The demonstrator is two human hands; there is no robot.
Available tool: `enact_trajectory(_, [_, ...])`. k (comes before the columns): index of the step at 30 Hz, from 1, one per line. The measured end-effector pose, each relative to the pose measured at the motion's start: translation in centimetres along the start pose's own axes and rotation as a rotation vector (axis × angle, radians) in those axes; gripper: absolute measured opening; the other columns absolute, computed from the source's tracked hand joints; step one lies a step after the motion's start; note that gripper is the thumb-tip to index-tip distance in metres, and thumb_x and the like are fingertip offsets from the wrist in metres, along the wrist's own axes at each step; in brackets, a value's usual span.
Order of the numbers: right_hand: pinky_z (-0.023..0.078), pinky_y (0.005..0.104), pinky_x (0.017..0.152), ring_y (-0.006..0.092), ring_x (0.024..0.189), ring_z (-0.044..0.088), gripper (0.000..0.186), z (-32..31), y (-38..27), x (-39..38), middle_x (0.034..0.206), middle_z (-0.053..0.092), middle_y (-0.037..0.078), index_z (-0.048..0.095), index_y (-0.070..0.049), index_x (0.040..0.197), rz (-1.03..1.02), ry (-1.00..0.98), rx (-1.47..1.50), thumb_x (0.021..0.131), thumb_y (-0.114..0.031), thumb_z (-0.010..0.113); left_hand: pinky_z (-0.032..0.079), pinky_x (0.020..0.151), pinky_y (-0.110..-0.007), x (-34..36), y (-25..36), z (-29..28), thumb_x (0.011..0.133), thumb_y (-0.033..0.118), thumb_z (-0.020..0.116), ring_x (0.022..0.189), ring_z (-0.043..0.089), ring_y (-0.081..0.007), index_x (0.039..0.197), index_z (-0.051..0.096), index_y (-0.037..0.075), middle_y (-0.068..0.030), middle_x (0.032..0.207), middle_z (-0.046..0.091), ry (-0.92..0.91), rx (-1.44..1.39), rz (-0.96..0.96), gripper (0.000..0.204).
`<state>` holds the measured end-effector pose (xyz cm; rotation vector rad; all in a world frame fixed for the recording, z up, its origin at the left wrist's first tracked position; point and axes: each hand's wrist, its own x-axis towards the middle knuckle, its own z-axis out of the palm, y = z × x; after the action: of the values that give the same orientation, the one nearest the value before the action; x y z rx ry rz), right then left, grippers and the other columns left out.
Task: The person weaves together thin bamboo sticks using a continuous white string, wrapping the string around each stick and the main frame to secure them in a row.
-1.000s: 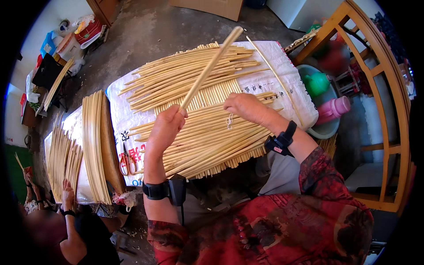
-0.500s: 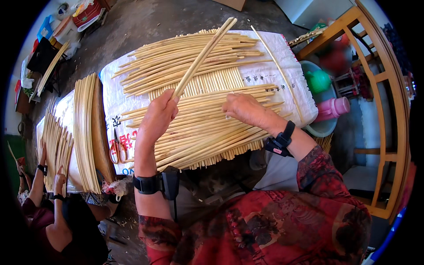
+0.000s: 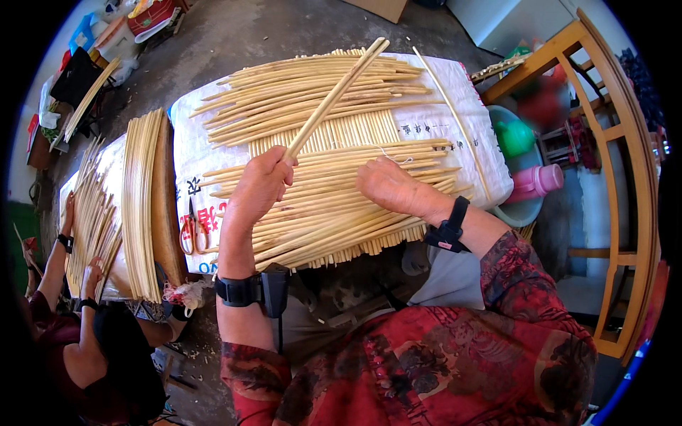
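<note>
Your left grip (image 3: 257,183) holds sticks (image 3: 334,99) not yet laid, your right grip (image 3: 387,186) curls narrow by white thread (image 3: 384,151), loose stacks (image 3: 320,238) remaining along the tabletop's (image 3: 465,85) long edges.

a workshop: piled sticks (image 3: 312,99) and scissors (image 3: 192,221)

Grey floor (image 3: 298,30), brown wooden frame (image 3: 643,167)

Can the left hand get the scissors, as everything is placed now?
Probably yes: the scissors lie on the white sheet, to the left of the left hand, with nothing visible on top. However, this hand grips pale stalks, so it may need to release them first.
</note>
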<state>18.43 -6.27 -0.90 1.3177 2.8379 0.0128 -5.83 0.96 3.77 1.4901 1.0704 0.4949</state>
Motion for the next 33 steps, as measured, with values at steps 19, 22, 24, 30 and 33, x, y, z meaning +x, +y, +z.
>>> enact_trajectory(19, [0.042,0.0236,0.054,0.0082,0.058,0.049,0.006,-8.6,-2.5,3.1,0.065,0.053,0.004,0.054,-0.001,0.078,0.419,0.513,1.154,0.078,-0.006,0.058,0.028,0.041,-0.018,-0.7,2.3,1.0,0.091,0.020,0.045,0.047,0.034,-0.0048,0.092,0.053,0.002,0.0016,0.062,0.042,-0.175,-0.591,-0.011,0.020])
enact_trajectory(22, [0.044,0.0284,0.056,0.0181,0.060,0.054,0.010,-7.9,-1.7,3.1,0.070,0.055,0.008,0.056,-0.002,0.084,0.395,0.508,1.004,0.079,-0.010,0.060,0.029,0.040,-0.018,-0.7,2.4,1.3,0.091,0.024,0.047,0.046,0.036,-0.0060,0.093,0.052,0.003,-0.0004,0.064,0.044,-0.214,-0.631,-0.018,0.022])
enact_trajectory(24, [0.045,0.0309,0.058,0.0228,0.063,0.056,0.013,-7.5,-1.3,3.1,0.073,0.056,0.010,0.058,-0.004,0.090,0.336,0.533,0.901,0.079,-0.011,0.059,0.028,0.042,-0.018,-1.1,3.0,1.7,0.092,0.022,0.045,0.048,0.035,-0.0055,0.092,0.053,0.003,0.0009,0.063,0.043,-0.192,-0.651,-0.039,0.020])
enact_trajectory(30, [0.044,0.0308,0.057,0.0239,0.064,0.054,0.032,-6.3,-0.1,2.8,0.073,0.053,0.010,0.059,-0.008,0.110,0.170,0.535,0.824,0.079,-0.005,0.057,0.029,0.042,-0.018,-0.2,2.4,2.1,0.092,0.021,0.046,0.048,0.035,-0.0058,0.093,0.054,0.003,0.0013,0.063,0.042,-0.213,-0.755,-0.049,0.020])
enact_trajectory(33, [0.044,0.0313,0.057,0.0240,0.063,0.053,0.031,-6.2,0.1,2.4,0.073,0.053,0.010,0.058,-0.008,0.110,0.169,0.493,0.823,0.079,-0.005,0.056,0.029,0.042,-0.018,0.0,2.5,2.2,0.092,0.021,0.046,0.048,0.036,-0.0057,0.093,0.054,0.003,0.0008,0.063,0.043,-0.202,-0.744,-0.050,0.021])
